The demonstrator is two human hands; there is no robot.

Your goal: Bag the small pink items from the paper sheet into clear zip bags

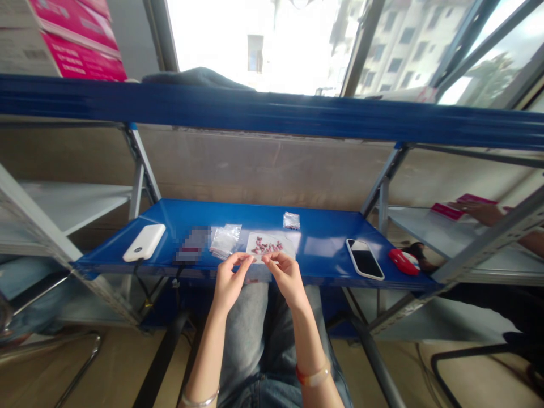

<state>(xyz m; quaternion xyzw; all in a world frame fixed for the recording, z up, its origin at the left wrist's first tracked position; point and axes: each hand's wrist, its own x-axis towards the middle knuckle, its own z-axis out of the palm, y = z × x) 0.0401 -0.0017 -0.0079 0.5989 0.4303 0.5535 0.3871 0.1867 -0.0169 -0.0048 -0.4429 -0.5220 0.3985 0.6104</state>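
My left hand (232, 276) and my right hand (285, 275) meet at the front edge of the blue table. Thumb and forefinger of each pinch the upper edge of a small clear plastic bag (259, 274), which hangs between them; its contents are hard to make out. Just beyond my fingertips, a loose group of small dark-red pieces (267, 246) lies on a white sheet (289, 242). To the left is a stack of clear plastic bags (225, 240). Behind the sheet rests a filled clear bag (291, 220) with dark-red bits along its bottom.
On the blue table (327, 226), a white power bank (144, 242) with a cable lies left, beside a blurred-out item (192, 245). A phone (365, 259) and a red-and-white object (404, 262) lie right. A blue shelf beam (272, 113) crosses above. Another person's hand (484, 213) is at far right.
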